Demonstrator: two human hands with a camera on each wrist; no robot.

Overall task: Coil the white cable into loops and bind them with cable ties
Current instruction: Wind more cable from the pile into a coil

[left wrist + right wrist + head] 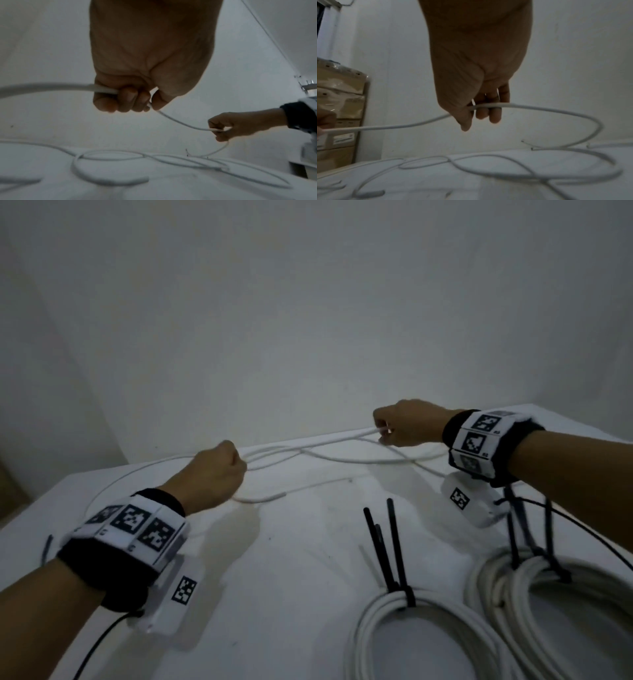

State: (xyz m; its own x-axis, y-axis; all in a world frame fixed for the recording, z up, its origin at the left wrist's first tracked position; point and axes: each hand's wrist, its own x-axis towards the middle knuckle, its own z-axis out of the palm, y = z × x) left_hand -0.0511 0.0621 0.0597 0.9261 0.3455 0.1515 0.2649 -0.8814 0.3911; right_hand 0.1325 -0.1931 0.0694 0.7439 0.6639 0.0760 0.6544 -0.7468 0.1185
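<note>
Fingers [128, 98] of both hands hold the thin white cable [308, 445] stretched.

The white table [291, 559] carries loose white cable [342, 457] snaking along its far side. Nearer than that cable lie two bound coils [428, 631], side by side, with black cable ties [394, 546] sticking up from them.

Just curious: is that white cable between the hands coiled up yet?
Not coiled. The white cable stretches between both hands, the rest sprawling loose across the table.
</note>
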